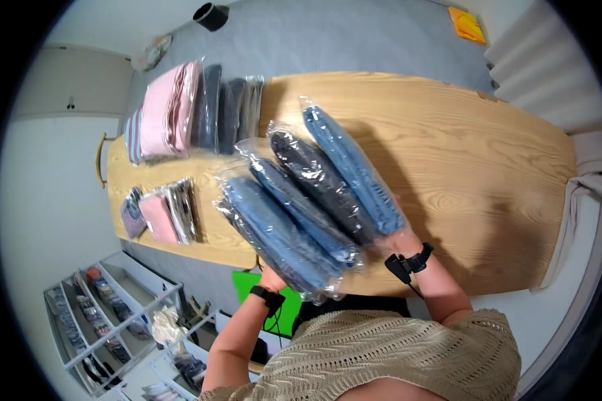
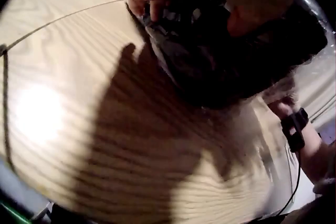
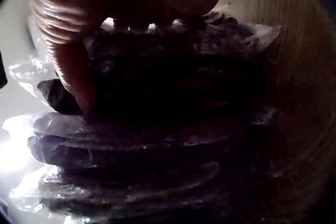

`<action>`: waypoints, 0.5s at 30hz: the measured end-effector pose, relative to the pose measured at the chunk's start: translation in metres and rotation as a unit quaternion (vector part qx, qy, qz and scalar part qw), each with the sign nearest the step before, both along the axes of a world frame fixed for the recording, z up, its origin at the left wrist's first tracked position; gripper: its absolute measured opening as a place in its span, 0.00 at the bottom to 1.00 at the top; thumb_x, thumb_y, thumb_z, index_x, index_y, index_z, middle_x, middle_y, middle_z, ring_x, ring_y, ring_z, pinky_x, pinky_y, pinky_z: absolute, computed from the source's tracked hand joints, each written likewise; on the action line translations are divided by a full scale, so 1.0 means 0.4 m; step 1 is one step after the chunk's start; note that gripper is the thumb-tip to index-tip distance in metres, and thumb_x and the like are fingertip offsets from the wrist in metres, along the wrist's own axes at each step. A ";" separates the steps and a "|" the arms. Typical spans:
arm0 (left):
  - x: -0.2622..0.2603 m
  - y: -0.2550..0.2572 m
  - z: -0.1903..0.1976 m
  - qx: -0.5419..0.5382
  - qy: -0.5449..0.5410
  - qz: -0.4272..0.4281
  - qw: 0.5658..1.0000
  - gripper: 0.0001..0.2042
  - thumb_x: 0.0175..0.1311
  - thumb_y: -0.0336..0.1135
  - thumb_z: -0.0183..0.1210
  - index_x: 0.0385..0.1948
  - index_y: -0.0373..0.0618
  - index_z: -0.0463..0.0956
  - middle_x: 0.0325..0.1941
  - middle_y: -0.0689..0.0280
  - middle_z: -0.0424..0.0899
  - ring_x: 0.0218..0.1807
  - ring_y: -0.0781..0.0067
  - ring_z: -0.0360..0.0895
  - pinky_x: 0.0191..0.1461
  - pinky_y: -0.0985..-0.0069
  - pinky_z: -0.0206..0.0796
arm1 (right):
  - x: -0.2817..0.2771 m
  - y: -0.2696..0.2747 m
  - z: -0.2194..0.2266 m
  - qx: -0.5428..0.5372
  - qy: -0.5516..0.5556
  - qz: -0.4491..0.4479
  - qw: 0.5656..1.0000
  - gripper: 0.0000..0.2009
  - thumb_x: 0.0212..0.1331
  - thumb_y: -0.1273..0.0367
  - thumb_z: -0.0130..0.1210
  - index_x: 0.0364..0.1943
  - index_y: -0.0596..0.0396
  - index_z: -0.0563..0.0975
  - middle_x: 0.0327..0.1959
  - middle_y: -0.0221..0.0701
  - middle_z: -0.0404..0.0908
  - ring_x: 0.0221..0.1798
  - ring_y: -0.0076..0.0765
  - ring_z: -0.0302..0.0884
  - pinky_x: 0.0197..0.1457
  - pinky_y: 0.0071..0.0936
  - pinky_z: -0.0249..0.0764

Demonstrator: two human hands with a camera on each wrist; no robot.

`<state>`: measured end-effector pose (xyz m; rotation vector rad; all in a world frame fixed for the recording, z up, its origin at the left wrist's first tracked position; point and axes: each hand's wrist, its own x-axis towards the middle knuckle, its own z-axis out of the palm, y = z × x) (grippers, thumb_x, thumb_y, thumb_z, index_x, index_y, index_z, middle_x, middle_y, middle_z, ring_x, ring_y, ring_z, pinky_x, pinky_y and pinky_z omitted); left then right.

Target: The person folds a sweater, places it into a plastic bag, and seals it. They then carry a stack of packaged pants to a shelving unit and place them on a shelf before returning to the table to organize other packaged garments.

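Observation:
A row of several folded denim garments in clear plastic bags, in light blue, mid blue and dark grey, is held over the table between my two hands. My left hand grips the near left end of the row, its fingers and thumb on a dark bagged garment in the left wrist view. At the right end, my right hand holds the outer light blue bagged jeans. In the right wrist view its thumb reaches over the bags, while its other fingers are partly hidden behind them.
At the table's left back stand upright bagged clothes, pink and dark. Smaller bagged items, one of them pink, sit nearer. A wooden table lies beneath; a shelf rack stands at lower left.

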<state>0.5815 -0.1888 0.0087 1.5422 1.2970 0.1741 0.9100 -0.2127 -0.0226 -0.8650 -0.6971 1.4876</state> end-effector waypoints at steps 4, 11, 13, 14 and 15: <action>-0.027 -0.019 -0.057 -0.055 -0.108 0.100 0.988 0.24 0.57 0.39 0.59 0.55 0.41 0.69 0.56 0.59 0.74 0.57 0.64 0.69 0.62 0.69 0.59 | 0.031 0.004 -0.019 0.020 -0.209 0.084 0.974 0.49 0.37 0.74 0.71 0.68 0.51 0.52 0.65 0.33 0.56 0.68 0.35 0.52 0.69 0.31 0.54; -0.022 -0.002 -0.036 0.061 -0.115 0.096 0.987 0.22 0.57 0.37 0.57 0.52 0.35 0.69 0.54 0.56 0.75 0.55 0.62 0.71 0.59 0.69 0.61 | 0.137 0.019 0.065 -0.131 -0.215 0.190 0.949 0.45 0.39 0.85 0.56 0.68 0.51 0.52 0.60 0.34 0.67 0.59 0.29 0.65 0.59 0.28 0.65; -0.042 -0.002 -0.069 -0.004 -0.217 0.219 0.951 0.19 0.63 0.36 0.49 0.52 0.34 0.69 0.52 0.60 0.76 0.55 0.67 0.71 0.58 0.70 0.63 | 0.229 0.003 -0.074 -0.070 -0.289 0.165 0.940 0.34 0.52 0.80 0.49 0.66 0.53 0.54 0.55 0.36 0.71 0.56 0.29 0.69 0.55 0.26 0.68; -0.041 -0.014 -0.038 -0.063 -0.301 0.285 0.908 0.19 0.67 0.38 0.45 0.53 0.35 0.69 0.52 0.63 0.76 0.54 0.71 0.71 0.57 0.72 0.63 | 0.229 0.029 -0.062 -0.068 -0.296 0.170 0.938 0.34 0.52 0.80 0.49 0.66 0.53 0.54 0.55 0.36 0.71 0.56 0.29 0.69 0.55 0.26 0.68; -0.059 -0.020 -0.064 -0.034 -0.309 0.261 0.914 0.19 0.67 0.40 0.44 0.53 0.36 0.68 0.52 0.63 0.76 0.53 0.72 0.72 0.57 0.73 0.63 | 0.219 0.063 -0.033 -0.123 -0.122 0.126 0.977 0.29 0.57 0.76 0.46 0.66 0.53 0.55 0.56 0.36 0.71 0.55 0.29 0.70 0.55 0.26 0.69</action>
